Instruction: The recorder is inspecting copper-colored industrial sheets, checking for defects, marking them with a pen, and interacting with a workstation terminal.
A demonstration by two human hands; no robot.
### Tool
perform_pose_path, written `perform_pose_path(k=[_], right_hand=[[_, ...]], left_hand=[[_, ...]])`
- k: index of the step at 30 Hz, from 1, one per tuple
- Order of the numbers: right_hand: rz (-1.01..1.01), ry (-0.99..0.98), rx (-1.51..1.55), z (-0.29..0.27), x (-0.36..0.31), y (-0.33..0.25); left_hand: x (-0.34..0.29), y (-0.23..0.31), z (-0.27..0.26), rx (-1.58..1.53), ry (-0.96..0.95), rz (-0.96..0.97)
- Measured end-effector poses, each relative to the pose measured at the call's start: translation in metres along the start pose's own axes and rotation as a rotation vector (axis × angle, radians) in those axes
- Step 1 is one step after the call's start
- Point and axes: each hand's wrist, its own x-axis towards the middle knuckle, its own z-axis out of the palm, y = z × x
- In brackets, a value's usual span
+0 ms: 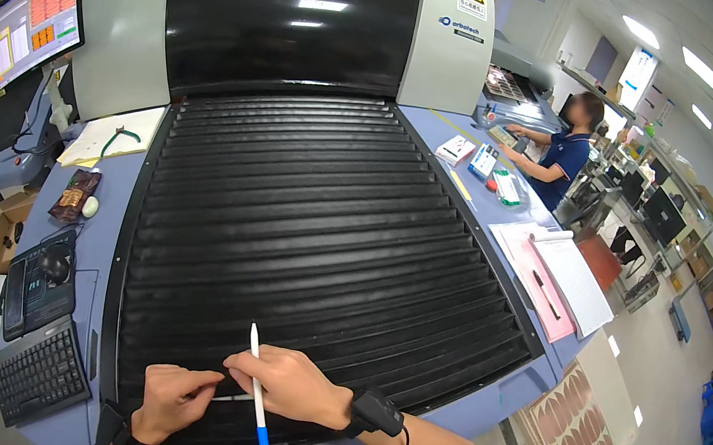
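My right hand (285, 386) is closed around a white pen (254, 338) that has a blue end. The pen slants across the hand, its white tip pointing away from me and the blue end toward me. Just to the left, my left hand (175, 396) is curled, thumb and forefinger toward the right hand; what it pinches, if anything, is hidden. A thin pale strip (232, 398) shows low between the hands; I cannot tell what it is. Both hands are over the near end of a black ribbed machine cover (310, 214).
Left of the cover are a keyboard (39, 372), a mouse (54, 266), green-handled pliers (118, 141) and a monitor (37, 23). On the right lie a notebook (571, 279), a dark pen (546, 294) and small boxes (483, 161). A co-worker (564, 154) sits beyond; a patterned panel (572, 432) leans at right.
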Motion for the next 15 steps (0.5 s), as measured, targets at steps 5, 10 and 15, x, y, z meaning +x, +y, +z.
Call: perform_pose_path(k=[5,10,15], right_hand=[[0.025,0.011,0.017,-0.004,-0.002,0.002],[-0.009,0.017,0.015,-0.004,0.008,-0.004],[-0.003,-0.018,-0.045,-0.003,0.009,-0.005]], left_hand=[[0.007,-0.001,0.007,0.004,0.009,0.070],[0.009,0.000,0.002,0.022,0.001,0.105],[0.006,-0.012,0.001,-0.024,0.002,0.087]])
